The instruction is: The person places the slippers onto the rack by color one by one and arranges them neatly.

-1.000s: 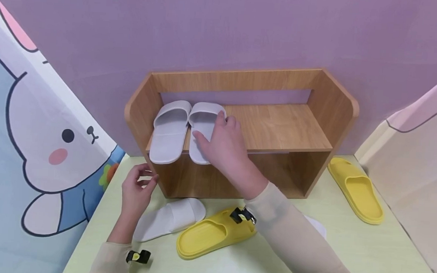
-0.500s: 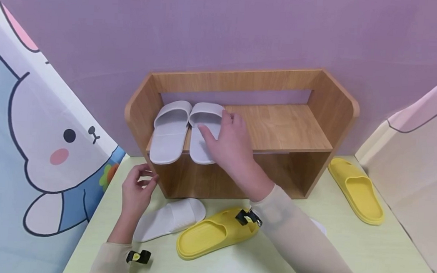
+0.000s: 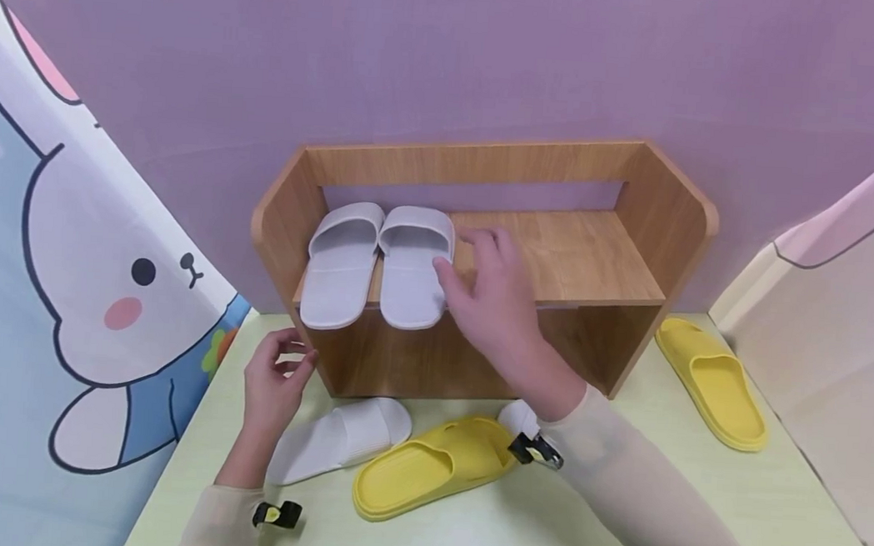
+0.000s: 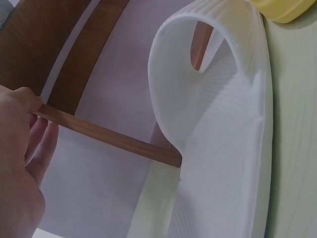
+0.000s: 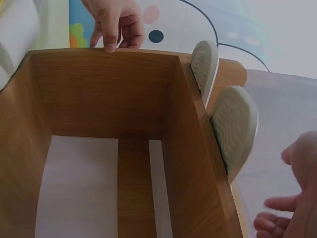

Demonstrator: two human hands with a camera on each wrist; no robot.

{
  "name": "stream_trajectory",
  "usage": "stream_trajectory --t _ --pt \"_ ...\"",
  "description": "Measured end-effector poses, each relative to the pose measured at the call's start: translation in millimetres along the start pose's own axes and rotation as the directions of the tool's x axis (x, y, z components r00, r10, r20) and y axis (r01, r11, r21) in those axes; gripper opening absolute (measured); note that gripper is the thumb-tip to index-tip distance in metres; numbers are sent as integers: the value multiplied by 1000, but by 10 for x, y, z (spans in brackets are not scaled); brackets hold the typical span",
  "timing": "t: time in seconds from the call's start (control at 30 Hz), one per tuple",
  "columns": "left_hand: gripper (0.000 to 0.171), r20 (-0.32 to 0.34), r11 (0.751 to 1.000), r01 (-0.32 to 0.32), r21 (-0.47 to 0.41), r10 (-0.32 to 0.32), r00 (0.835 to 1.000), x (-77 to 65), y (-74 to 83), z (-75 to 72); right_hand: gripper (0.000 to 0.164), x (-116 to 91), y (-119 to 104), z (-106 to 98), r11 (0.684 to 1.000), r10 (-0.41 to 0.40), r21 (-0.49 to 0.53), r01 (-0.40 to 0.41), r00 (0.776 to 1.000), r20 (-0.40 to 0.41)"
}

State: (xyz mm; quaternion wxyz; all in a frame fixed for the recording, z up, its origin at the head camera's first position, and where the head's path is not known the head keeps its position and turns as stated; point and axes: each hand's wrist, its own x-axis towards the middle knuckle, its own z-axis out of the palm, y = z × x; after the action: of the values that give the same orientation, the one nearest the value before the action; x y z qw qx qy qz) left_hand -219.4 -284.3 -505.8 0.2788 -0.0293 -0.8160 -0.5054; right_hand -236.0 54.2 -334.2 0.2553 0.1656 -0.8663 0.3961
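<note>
Two white slippers, the left one (image 3: 334, 288) and the right one (image 3: 409, 292), lie side by side on the top shelf of a wooden shoe rack (image 3: 581, 253), toes toward the wall. Their heel ends jut over the shelf's front edge. My right hand (image 3: 498, 306) hovers just right of this pair, thumb and fingers spread, holding nothing. My left hand (image 3: 272, 384) pinches the front edge of the rack's left side panel; in the right wrist view the left thumb (image 5: 110, 42) lies over that edge.
On the pale green surface before the rack lie a white slipper (image 3: 336, 442) and a yellow slipper (image 3: 428, 469). Another white slipper (image 3: 520, 418) is mostly hidden by my right forearm. A second yellow slipper (image 3: 715, 386) lies right of the rack. A purple wall (image 3: 480, 67) stands behind.
My right hand has let go of the right white slipper and moved right, away from it. The left hand and both shelved slippers have stayed in place.
</note>
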Motion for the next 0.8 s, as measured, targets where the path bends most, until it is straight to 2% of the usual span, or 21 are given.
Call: stream_trajectory --t 0.17,0.27,0.37,0.53,0.8 --pt "33 6 1000 -5 -6 5 1000 -1 -28 6 35 -168 211 -137 982 -155 96 162 985 -82" --pt "33 5 1000 -7 -14 7 1000 4 -30 2 31 -290 351 -192 961 -250 97 259 963 -101" --pt "32 -2 1000 -11 -14 11 1000 8 -21 -3 30 -424 468 -237 950 -299 62 305 951 -80" --pt "32 -1 1000 -19 -7 19 1000 9 -19 -1 32 -639 644 -316 955 -296 -7 296 955 -5" --pt "34 5 1000 -13 6 13 1000 7 -39 7 31 -964 1056 -423 972 -226 -43 231 969 95"
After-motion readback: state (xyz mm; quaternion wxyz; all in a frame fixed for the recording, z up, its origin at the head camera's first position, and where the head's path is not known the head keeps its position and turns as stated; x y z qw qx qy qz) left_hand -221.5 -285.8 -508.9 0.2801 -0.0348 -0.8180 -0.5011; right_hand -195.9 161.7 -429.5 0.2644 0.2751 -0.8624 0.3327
